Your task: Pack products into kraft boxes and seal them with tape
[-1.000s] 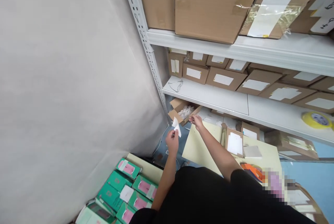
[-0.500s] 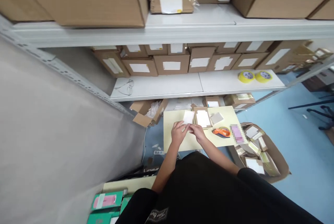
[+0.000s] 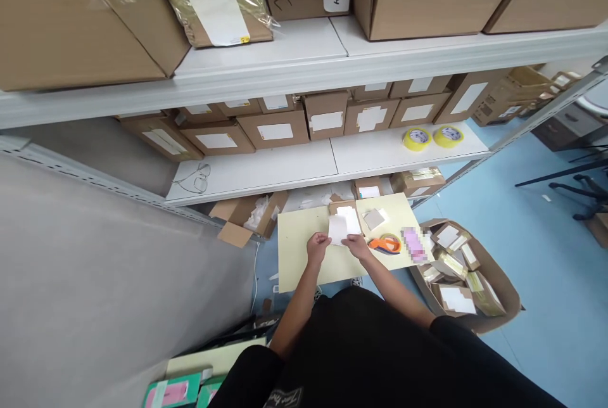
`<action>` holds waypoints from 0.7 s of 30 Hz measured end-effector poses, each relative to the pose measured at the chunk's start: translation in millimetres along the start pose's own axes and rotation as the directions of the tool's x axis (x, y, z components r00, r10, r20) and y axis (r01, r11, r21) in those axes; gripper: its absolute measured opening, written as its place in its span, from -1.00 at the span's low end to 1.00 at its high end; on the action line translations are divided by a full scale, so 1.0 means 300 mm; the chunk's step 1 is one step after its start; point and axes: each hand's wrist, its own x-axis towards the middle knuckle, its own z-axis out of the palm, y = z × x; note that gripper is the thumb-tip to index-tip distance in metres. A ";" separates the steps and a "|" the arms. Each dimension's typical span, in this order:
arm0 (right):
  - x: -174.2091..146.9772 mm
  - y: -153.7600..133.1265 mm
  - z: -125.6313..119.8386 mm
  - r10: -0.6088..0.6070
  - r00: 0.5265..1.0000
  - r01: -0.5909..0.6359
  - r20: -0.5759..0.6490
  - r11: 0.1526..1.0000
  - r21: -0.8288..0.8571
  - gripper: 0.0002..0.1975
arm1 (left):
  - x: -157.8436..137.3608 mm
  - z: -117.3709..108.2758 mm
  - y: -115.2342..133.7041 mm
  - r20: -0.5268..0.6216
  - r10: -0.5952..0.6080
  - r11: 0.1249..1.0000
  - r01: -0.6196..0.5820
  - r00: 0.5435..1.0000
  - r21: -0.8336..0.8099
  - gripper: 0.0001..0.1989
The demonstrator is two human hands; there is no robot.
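Between my hands is a white label (image 3: 337, 229), pinched at its lower corners. My left hand (image 3: 318, 248) closes on the left corner, my right hand (image 3: 356, 246) on the right one. The label hangs over the pale yellow table (image 3: 297, 262) and partly covers a cardboard box (image 3: 360, 213) with white paper on its top. To the right of that box lies a small stack of pale cards or labels (image 3: 375, 218). An orange tape dispenser (image 3: 384, 245) with a tape roll lies right of my right hand.
A large carton (image 3: 506, 291) full of small taped boxes stands right of the table. Ahead, the shelf (image 3: 285, 167) bears boxes, eyeglasses (image 3: 199, 181) and two yellow tape rolls (image 3: 418, 138). An opened carton (image 3: 244, 215) is at the left. Green boxes (image 3: 173, 392) lie lower left.
My hands have moved apart, from close together to the two lower corners of the label. The label now overlaps the box. My view has shifted to the right.
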 end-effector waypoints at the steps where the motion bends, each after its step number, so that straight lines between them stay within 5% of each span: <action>1: 0.022 0.019 -0.009 -0.018 1.000 0.016 -0.026 0.998 -0.063 -0.75 | 0.009 0.016 -0.021 -0.034 -0.010 1.000 0.010 0.999 0.012 -0.68; 4: 0.099 0.056 -0.033 -0.038 0.994 0.022 -0.101 0.988 -0.151 -0.89 | 0.052 0.077 -0.075 -0.141 -0.043 0.992 0.060 0.989 0.115 -0.79; 8: 0.226 0.057 -0.056 -0.040 0.982 0.001 -0.183 0.978 -0.208 -0.63 | 0.162 0.158 -0.111 -0.258 -0.090 0.952 0.159 0.962 0.262 -0.87; 14: 0.402 0.052 -0.050 0.026 0.983 -0.089 -0.180 0.932 -0.352 -0.82 | 0.326 0.224 -0.158 -0.349 -0.106 0.900 0.239 0.931 0.365 -0.89; 21: 0.471 0.060 -0.046 0.029 0.991 -0.086 -0.128 0.879 -0.469 -0.85 | 0.373 0.250 -0.208 -0.415 -0.119 0.836 0.317 0.902 0.448 -0.91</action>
